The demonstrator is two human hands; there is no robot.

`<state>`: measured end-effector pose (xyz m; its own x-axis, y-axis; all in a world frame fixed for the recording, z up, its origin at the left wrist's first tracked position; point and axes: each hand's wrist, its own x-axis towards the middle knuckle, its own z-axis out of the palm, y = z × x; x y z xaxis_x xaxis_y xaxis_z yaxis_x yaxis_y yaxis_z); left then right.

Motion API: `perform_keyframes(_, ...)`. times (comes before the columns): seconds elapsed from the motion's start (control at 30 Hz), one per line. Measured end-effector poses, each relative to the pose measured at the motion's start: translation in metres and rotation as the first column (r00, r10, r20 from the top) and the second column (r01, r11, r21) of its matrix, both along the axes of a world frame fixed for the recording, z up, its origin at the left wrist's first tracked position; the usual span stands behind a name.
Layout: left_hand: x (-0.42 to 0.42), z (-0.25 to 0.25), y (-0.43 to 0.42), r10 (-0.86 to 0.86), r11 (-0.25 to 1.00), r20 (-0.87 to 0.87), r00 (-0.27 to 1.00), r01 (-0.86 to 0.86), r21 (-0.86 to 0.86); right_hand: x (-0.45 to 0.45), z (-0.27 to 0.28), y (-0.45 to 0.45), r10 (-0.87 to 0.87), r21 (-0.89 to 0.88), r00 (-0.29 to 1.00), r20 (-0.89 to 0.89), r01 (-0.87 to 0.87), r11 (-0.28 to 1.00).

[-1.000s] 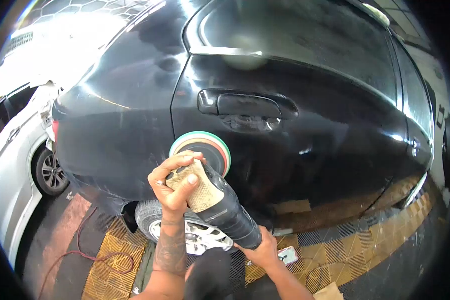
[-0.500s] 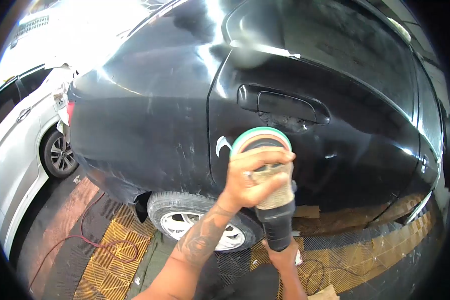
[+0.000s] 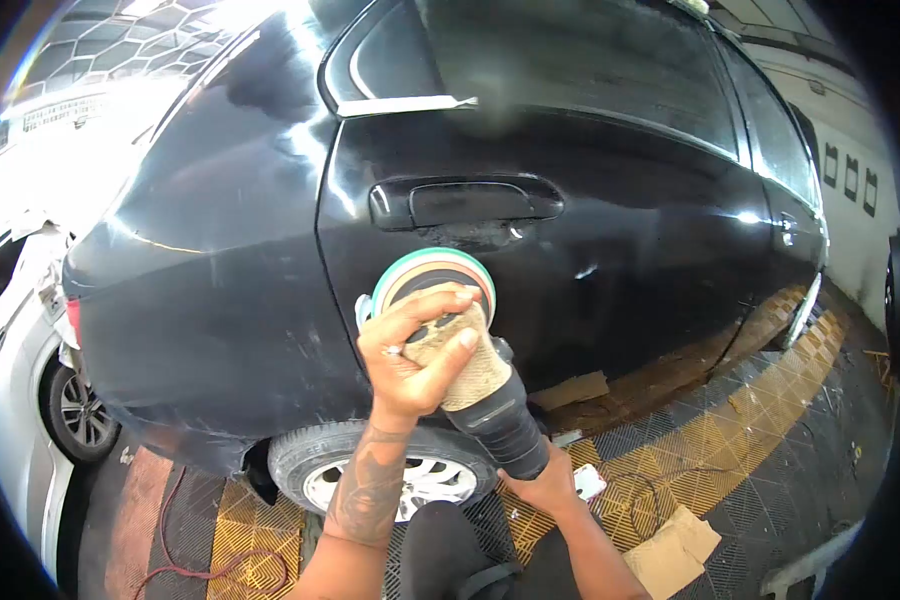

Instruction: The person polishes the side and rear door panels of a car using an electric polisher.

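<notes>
The left hand (image 3: 415,350), on a tattooed forearm, is closing partly around the front head of a thick black electric polisher (image 3: 500,418), with its fingers bending over the tan textured wrapping (image 3: 482,372) and its thumb lying along the near side. The right hand (image 3: 548,484) is gripping the rear end of the same black body; its fingers are partly hidden beneath, so I cannot tell exactly how far they are closing. Just beyond the left hand, the round polishing pad with green edge (image 3: 408,266) is facing the glossy black rear door (image 3: 640,270) of a car, below the black door handle (image 3: 470,203). Whether the whole pad is touching, I cannot tell. A small whitish patch (image 3: 362,308) is showing just beside the pad, on its left. Above, a white strip (image 3: 405,105) is running along the lower corner of the dark window (image 3: 570,60). Under the hands, a silver-spoked wheel with grey tyre (image 3: 420,482) is standing near the person's dark-clothed knees. Farther out, yellow and black grid mats (image 3: 770,385) are covering the floor, where a small white rectangular object (image 3: 589,482) and a brown cardboard piece (image 3: 675,550) are lying on the right, and a dark red hose (image 3: 215,570) is curling on the left. A white car (image 3: 15,370) is standing at the far left.
</notes>
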<state>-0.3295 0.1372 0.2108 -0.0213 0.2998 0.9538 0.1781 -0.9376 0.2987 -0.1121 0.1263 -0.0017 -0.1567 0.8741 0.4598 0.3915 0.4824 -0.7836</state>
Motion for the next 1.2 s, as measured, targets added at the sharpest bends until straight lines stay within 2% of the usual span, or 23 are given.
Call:
perform_keyframes(0.03, 0.01, 0.002, 0.003, 0.016, 1.0, -0.021, 1.0, -0.015, 0.015, 0.007, 0.001, 0.001, 0.007, -0.049, 0.998, -0.058, -0.01, 0.999)
perform_keyframes(0.07, 0.021, 0.007, 0.004, 0.057, 0.997, -0.032, 0.998, -0.055, 0.058, 0.014, 0.008, -0.002, -0.04, -0.058, 0.999, 0.019, 0.041, 0.997)
perform_keyframes(0.1, 0.031, 0.008, 0.01, 0.056, 0.995, -0.052, 0.997, -0.052, 0.086, 0.02, 0.009, -0.005, -0.05, -0.063, 0.998, 0.022, 0.051, 0.997)
perform_keyframes(0.17, 0.05, 0.013, 0.018, 0.057, 0.992, -0.077, 0.995, -0.048, 0.12, 0.034, 0.01, -0.01, -0.128, -0.186, 0.991, 0.049, 0.135, 0.973)
perform_keyframes(0.23, 0.066, 0.02, 0.03, 0.089, 0.974, -0.136, 0.987, -0.058, 0.221, 0.046, 0.001, -0.01, -0.112, -0.245, 0.994, 0.007, 0.111, 0.963)
perform_keyframes(0.3, 0.084, 0.019, 0.034, -0.009, 0.994, -0.15, 0.989, 0.024, 0.104, 0.047, 0.002, -0.012, -0.18, -0.257, 0.981, -0.066, 0.157, 0.953)
perform_keyframes(0.33, 0.091, 0.019, 0.035, -0.048, 0.997, -0.148, 0.988, 0.057, 0.057, 0.046, -0.005, -0.011, -0.144, -0.197, 0.982, -0.121, 0.119, 0.973)
perform_keyframes(0.47, 0.09, 0.009, 0.034, -0.068, 0.997, -0.155, 0.986, 0.072, 0.016, 0.03, -0.032, -0.009, -0.096, -0.124, 0.981, -0.169, 0.076, 0.989)
perform_keyframes(0.57, 0.063, 0.0, 0.022, -0.02, 0.999, -0.143, 0.99, 0.026, 0.043, 0.012, -0.033, -0.012, -0.07, -0.195, 0.992, -0.107, 0.048, 0.98)
perform_keyframes(0.63, 0.039, -0.001, 0.015, -0.009, 0.997, -0.122, 0.992, 0.019, 0.081, 0.003, -0.037, -0.008, -0.048, -0.171, 0.994, -0.101, 0.03, 0.985)
perform_keyframes(0.7, 0.014, 0.001, 0.0, 0.041, 0.997, -0.081, 0.996, -0.035, 0.073, -0.006, -0.018, -0.009, -0.041, -0.128, 0.998, 0.039, 0.046, 0.991)
perform_keyframes(0.73, 0.001, 0.001, -0.006, 0.098, 0.991, -0.06, 0.993, -0.091, 0.102, -0.011, -0.008, -0.011, -0.034, -0.131, 0.999, 0.039, 0.039, 0.991)
perform_keyframes(0.8, -0.024, -0.003, -0.018, 0.161, 0.98, 0.009, 0.987, -0.161, 0.114, -0.019, 0.01, -0.012, 0.05, 0.033, 0.997, 0.054, -0.052, 0.998)
perform_keyframes(0.83, -0.035, -0.008, -0.026, 0.192, 0.979, 0.046, 0.98, -0.194, 0.062, -0.023, 0.013, -0.012, 0.051, 0.029, 0.997, 0.05, -0.052, 0.998)
perform_keyframes(0.93, -0.057, -0.031, -0.043, 0.195, 0.981, 0.186, 0.963, -0.193, -0.028, -0.027, 0.007, -0.01, 0.146, -0.003, 0.98, 0.132, -0.147, 0.989)
perform_keyframes(1.03, -0.06, -0.057, -0.049, 0.178, 0.984, 0.226, 0.958, -0.174, -0.04, -0.022, 0.004, -0.023, 0.134, -0.018, 0.973, 0.189, -0.133, 0.991)
perform_keyframes(1.07, -0.056, -0.064, -0.05, 0.18, 0.984, 0.218, 0.959, -0.174, -0.047, -0.019, 0.0, -0.026, 0.11, -0.07, 0.962, 0.249, -0.095, 0.993)
perform_keyframes(1.2, -0.033, -0.064, -0.04, 0.165, 0.986, 0.174, 0.971, -0.158, -0.049, 0.0, -0.015, -0.029, 0.088, -0.099, 0.982, 0.165, -0.072, 0.993)
